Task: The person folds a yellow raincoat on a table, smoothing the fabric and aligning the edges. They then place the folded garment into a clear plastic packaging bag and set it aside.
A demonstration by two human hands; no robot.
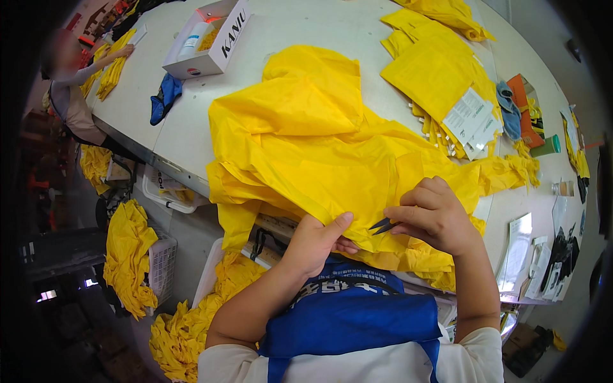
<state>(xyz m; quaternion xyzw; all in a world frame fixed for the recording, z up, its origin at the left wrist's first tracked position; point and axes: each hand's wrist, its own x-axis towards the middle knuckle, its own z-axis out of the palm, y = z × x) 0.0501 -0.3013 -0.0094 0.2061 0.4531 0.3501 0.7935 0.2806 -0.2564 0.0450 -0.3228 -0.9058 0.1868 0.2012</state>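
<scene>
A large yellow garment [306, 153] of thin, smooth fabric lies crumpled over the table's near side, its front edge hanging off. My left hand [319, 242] pinches that front edge, thumb on top and fingers partly under the cloth. In my right hand [431, 214] is a small pair of dark thread snips [382, 225], gripped between thumb and fingers. Their pointed blades are slightly apart and aim left, close to the edge by my left thumb. I cannot tell whether the tips touch the fabric.
Folded yellow pieces [428, 70] with white papers [472, 121] lie at the far right. A white box [217, 48] and a blue cloth [166, 99] are at the far left. Yellow cloth fills a basket [163, 268] below. Another person [76, 89] works at the left edge.
</scene>
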